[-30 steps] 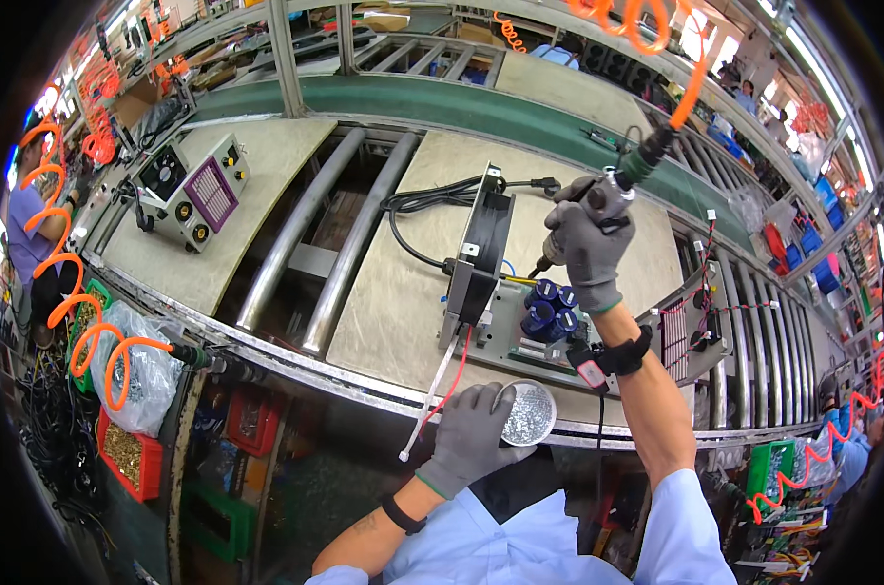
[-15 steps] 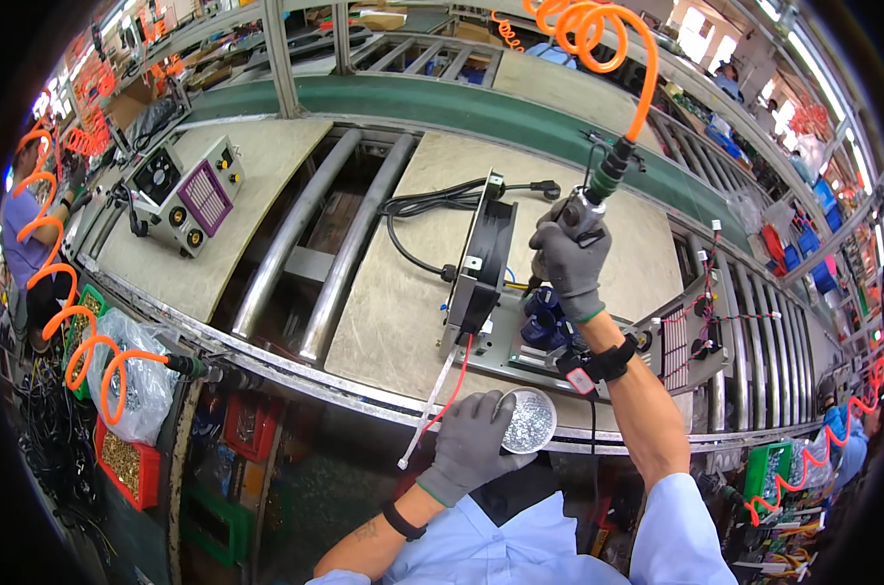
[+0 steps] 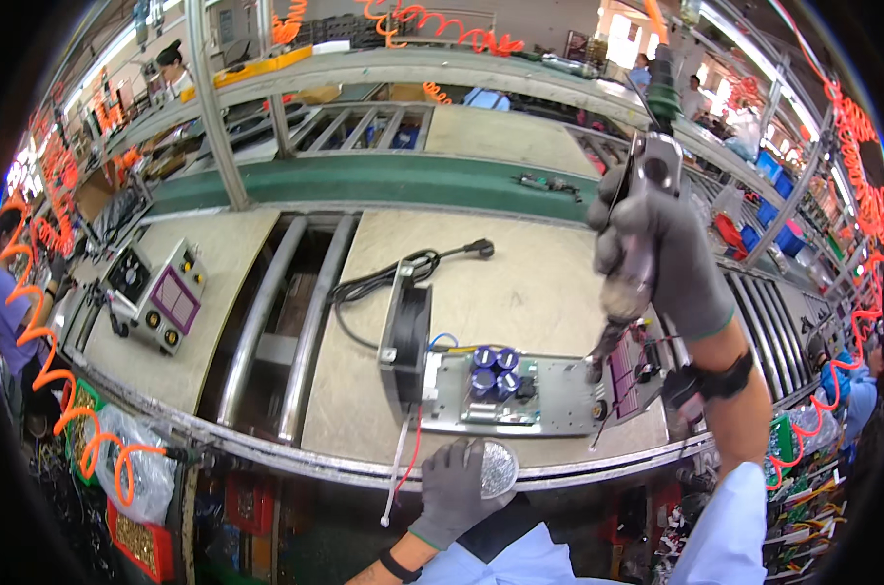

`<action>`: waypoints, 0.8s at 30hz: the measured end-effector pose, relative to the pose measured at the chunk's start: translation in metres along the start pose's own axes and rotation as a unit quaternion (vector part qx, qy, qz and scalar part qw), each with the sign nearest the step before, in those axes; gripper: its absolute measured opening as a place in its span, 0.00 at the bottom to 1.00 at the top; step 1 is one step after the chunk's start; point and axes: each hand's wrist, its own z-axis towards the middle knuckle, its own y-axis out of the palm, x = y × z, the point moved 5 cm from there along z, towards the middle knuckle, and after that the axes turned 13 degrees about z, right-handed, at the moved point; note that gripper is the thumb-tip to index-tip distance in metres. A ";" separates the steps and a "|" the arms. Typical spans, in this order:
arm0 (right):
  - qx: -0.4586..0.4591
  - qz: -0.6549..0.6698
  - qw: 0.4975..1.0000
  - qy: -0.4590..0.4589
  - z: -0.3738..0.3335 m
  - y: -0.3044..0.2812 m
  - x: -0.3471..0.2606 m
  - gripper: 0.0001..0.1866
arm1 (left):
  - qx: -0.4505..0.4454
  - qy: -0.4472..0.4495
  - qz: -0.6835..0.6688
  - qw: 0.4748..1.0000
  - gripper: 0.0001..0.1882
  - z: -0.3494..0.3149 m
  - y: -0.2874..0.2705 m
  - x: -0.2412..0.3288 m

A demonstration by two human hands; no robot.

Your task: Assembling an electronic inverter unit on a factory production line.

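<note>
Head view, clock read from its middle. Right hand (image 3: 668, 255), grey-gloved, three o'clock: clenched round a driver (image 3: 656, 164), which is held bit-down over the metal plate's right end; tip contact cannot be told. Hose fitting (image 3: 662, 93) is carried uppermost, presumably so that the plate is left unobstructed. Left hand (image 3: 452, 495), grey-gloved, six o'clock: grasping the side of a white cup (image 3: 499, 470) of small silvery pieces, apparently held by the bench's near edge so that its contents are within reach. Metal plate (image 3: 564, 392), five o'clock: laid flat on a pale board (image 3: 539, 292), blue capacitors (image 3: 496, 370) facing up; black fan (image 3: 415, 324) stood upright at its left end, likely so that the upper face is left accessible. Power cord (image 3: 424, 260), eleven o'clock: bundled behind, seemingly clear of the plate. Purple-grilled panel (image 3: 622, 380), four o'clock: placed beyond the plate's right end. Box-shaped unit (image 3: 174, 297), nine o'clock: rested on a separate board.
</note>
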 end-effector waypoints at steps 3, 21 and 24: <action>0.054 -0.148 0.987 0.000 0.055 -0.050 -0.034 0.08 | 0.019 0.013 0.019 1.000 0.47 0.004 0.000 -0.004; 0.119 -0.213 0.968 -0.063 0.412 -0.164 0.105 0.15 | -0.040 -0.032 0.032 0.998 0.52 0.019 0.013 -0.006; 0.137 -0.215 0.963 -0.082 0.431 -0.175 0.126 0.14 | -0.051 -0.037 0.027 0.998 0.52 0.017 0.015 -0.006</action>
